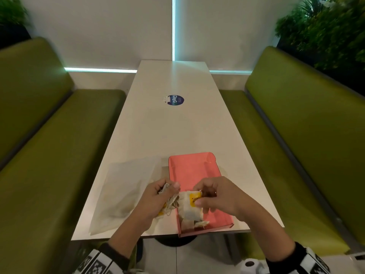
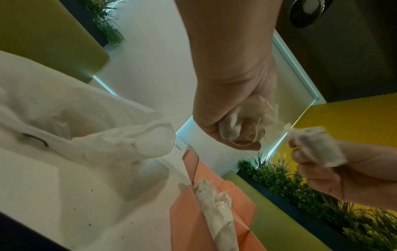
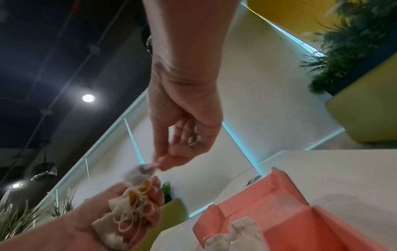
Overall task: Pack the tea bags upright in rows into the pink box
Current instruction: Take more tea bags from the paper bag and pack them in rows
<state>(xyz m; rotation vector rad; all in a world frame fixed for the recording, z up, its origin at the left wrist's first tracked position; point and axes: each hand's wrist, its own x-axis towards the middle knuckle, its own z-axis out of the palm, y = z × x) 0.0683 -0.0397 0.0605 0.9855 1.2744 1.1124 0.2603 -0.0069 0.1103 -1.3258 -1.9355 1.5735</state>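
The open pink box (image 1: 194, 171) lies at the table's near edge, with a few tea bags (image 1: 195, 224) standing in its near left corner. My left hand (image 1: 169, 192) hovers just left of the box and grips a bunch of tea bags (image 1: 171, 204) with tangled strings. My right hand (image 1: 199, 196) pinches one white tea bag with a yellow tag (image 1: 192, 206) above the box's near left part. In the left wrist view the left hand (image 2: 242, 134) is curled round the bunch (image 2: 247, 118). In the right wrist view the right hand (image 3: 160, 163) pinches the top of the bag (image 3: 139, 175).
A crumpled white plastic bag (image 1: 126, 186) lies on the white table (image 1: 173, 131) left of the box. A round blue sticker (image 1: 175, 100) sits mid-table. Green benches (image 1: 49, 165) flank both sides. The box overhangs the table's near edge slightly.
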